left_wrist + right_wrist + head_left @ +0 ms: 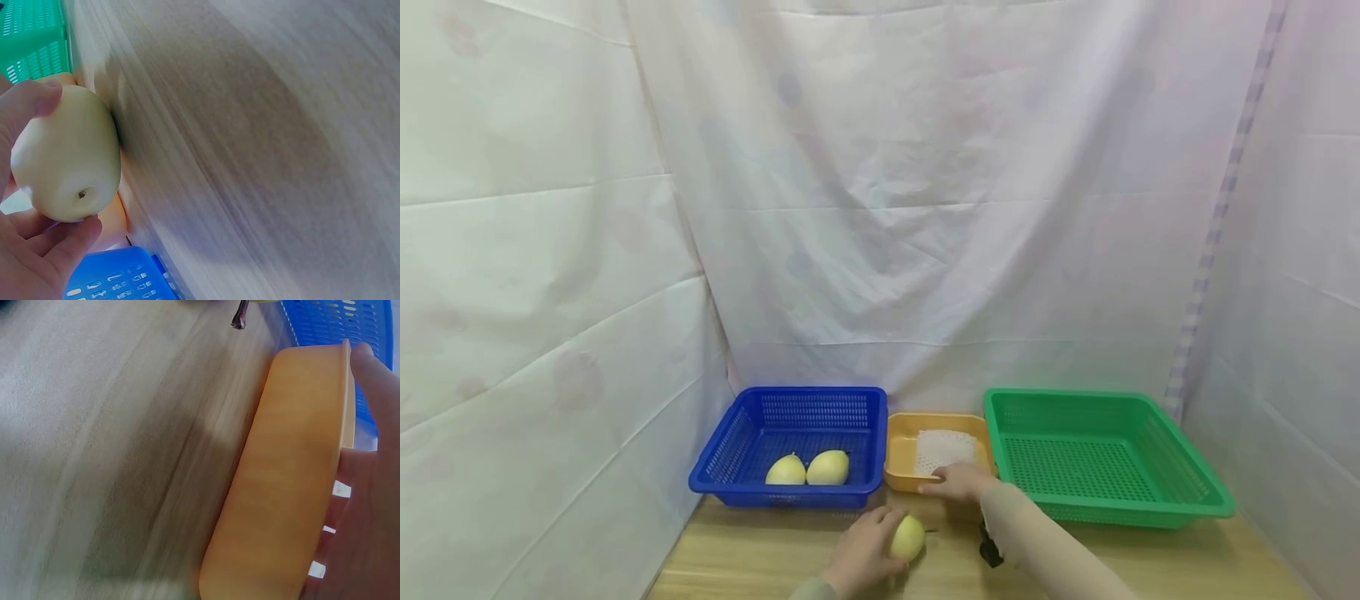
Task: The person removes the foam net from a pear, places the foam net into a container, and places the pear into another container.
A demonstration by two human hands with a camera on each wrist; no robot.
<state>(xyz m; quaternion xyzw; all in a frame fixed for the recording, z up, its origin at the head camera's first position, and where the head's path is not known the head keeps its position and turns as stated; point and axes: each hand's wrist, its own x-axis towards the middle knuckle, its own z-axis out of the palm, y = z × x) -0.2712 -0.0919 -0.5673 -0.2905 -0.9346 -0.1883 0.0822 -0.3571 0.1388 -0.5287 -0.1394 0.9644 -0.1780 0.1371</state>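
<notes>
My left hand grips a pale yellow-green pear low over the table. In the left wrist view, the thumb lies across one side of the pear and the fingertips press its blossom end. My right hand reaches over the near rim of a yellow-orange tray. Inside the tray lies a white foam net, close to those fingers. The right wrist view has the thumb at the tray's rim, apart from the fingers, and small white patches show between the fingers.
A blue basket stands left of the tray, with two pears near its front wall. On the right is a green basket. White cloth hangs behind and on both sides. The wooden table extends in front.
</notes>
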